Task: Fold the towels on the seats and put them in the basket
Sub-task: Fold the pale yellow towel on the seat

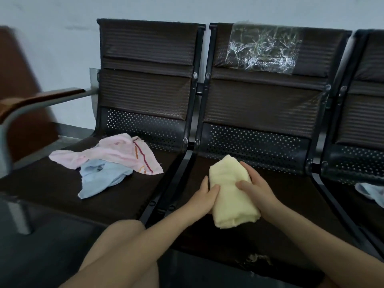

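A folded pale-yellow terry towel [230,194] lies on the dark woven middle seat [291,196] of a black metal bench. The left hand [204,197] grips its left edge, the right hand [256,187] holds its right side, thumb on top. Left of that seat, a crumpled pink striped towel [116,152] overlaps a light-blue towel [99,176]; right of it, another pale-blue cloth [372,191] (cut off by the frame). Clear crinkled plastic [262,48] covers the middle seat's backrest.

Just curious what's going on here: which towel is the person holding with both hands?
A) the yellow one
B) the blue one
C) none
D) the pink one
A: both the left hand and the right hand grip the folded yellow towel on the middle seat.
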The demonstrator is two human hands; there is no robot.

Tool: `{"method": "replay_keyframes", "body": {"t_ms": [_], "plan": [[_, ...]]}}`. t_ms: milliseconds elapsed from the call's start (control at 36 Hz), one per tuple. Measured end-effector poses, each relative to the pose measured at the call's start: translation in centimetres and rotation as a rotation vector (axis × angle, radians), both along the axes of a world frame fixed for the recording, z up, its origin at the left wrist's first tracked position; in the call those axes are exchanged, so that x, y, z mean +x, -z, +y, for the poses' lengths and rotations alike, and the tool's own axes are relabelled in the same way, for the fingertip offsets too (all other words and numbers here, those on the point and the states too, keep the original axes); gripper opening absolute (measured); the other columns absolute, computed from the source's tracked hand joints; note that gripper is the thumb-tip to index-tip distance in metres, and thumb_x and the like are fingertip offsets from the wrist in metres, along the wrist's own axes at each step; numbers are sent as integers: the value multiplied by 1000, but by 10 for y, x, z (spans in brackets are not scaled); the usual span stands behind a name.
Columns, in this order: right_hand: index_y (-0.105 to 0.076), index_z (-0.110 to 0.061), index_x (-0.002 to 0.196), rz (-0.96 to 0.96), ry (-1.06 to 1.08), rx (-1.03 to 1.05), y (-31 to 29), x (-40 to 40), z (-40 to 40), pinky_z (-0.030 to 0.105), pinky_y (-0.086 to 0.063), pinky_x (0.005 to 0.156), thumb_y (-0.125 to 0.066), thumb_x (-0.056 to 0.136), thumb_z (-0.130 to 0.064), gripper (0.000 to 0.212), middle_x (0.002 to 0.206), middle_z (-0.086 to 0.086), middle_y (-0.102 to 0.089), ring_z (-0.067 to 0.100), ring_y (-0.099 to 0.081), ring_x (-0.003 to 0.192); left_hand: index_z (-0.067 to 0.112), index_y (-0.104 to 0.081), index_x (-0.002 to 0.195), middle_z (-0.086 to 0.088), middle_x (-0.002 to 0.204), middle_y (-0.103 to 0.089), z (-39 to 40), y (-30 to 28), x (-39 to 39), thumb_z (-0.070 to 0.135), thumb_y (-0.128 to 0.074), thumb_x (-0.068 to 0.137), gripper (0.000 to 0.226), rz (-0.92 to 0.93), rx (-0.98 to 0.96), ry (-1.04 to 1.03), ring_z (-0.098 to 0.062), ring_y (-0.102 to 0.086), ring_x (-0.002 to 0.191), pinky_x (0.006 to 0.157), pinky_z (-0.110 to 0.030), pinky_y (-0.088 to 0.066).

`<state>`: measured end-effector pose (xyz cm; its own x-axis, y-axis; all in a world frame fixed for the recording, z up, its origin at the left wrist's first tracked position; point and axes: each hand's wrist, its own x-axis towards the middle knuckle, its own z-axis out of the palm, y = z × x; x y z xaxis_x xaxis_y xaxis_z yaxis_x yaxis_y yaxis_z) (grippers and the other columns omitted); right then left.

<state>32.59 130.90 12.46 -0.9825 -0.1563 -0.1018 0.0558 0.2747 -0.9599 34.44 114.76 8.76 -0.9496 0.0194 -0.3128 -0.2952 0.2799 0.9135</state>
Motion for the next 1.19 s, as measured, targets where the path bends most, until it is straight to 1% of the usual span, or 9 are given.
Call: {"method": "replay_keyframes", "body": {"t_ms": [56, 194, 306, 472, 583, 694, 778, 917, 1194], "plan": [[-37, -38, 144, 27, -15, -40, -15, 2, -8, 29, -49, 71, -54, 91, -7, 64, 127, -7, -51, 14, -57, 105, 27, -1, 155, -3, 151, -38, -5, -10, 2, 45, -37, 101, 67, 5, 136, -74, -16, -51, 117, 86, -30, -52], [-42, -38, 141, 70, -92, -183, -51, 10, -53, 39, -54, 83, -54, 91, -7, 61, 127, -6, -55, 20, -57, 110, 25, -28, 149, 0, 133, -56, -39, -43, 17, 49, -49, 92, 65, 166, 370, -243, -16, -60, 114, 96, -38, -51], [-42, -37, 142, 116, -180, -213, -63, 19, -106, 35, -52, 84, -56, 91, -9, 60, 129, -8, -54, 16, -56, 110, 34, -35, 143, 16, 125, -49, -88, -75, 36, 30, -50, 99, 48, 364, 305, -413, 4, -51, 98, 70, -14, -45], [-39, -33, 144, 191, -299, -173, -62, 34, -202, 35, -47, 96, -55, 95, -24, 52, 136, -9, -50, 11, -52, 116, 38, -38, 143, 15, 128, -42, -171, -89, 73, 25, -51, 98, 49, 474, 70, -643, -4, -45, 104, 71, -10, -35], [-35, -32, 147, 170, -357, -120, -48, 50, -266, 36, -39, 106, -53, 96, -28, 54, 143, -10, -43, 13, -45, 124, 37, -37, 144, 10, 143, -40, -228, -80, 103, 24, -49, 99, 48, 433, -59, -682, -8, -42, 121, 93, -20, -35], [-33, -26, 146, 112, -496, -54, -30, 75, -319, 32, -39, 104, -52, 98, -27, 51, 140, -3, -46, 17, -46, 126, 30, -34, 146, 14, 134, -38, -278, -66, 141, 26, -46, 101, 47, 355, -143, -689, -2, -38, 117, 81, -8, -34], [-36, -23, 145, 55, -593, -45, -13, 94, -352, 39, -41, 107, -54, 97, -26, 51, 140, 0, -50, 18, -50, 125, 29, -29, 149, 8, 147, -34, -310, -52, 170, 27, -44, 101, 50, 264, -191, -689, -9, -38, 126, 96, -21, -30], [-36, -25, 144, -30, -709, 56, 14, 129, -408, 43, -37, 110, -51, 98, -28, 49, 142, -2, -46, 19, -47, 126, 34, -27, 148, 7, 148, -33, -351, -23, 216, 29, -48, 100, 53, 137, -229, -768, -7, -38, 118, 94, -25, -30], [-27, -26, 150, -109, -1004, 204, 92, 213, -478, 26, -38, 90, -46, 100, -33, 55, 139, -4, -49, 6, -45, 105, 35, -42, 142, 15, 135, -42, -403, 49, 320, 17, -57, 93, 54, -43, -201, -1043, -8, -40, 122, 101, -25, -30]]}}
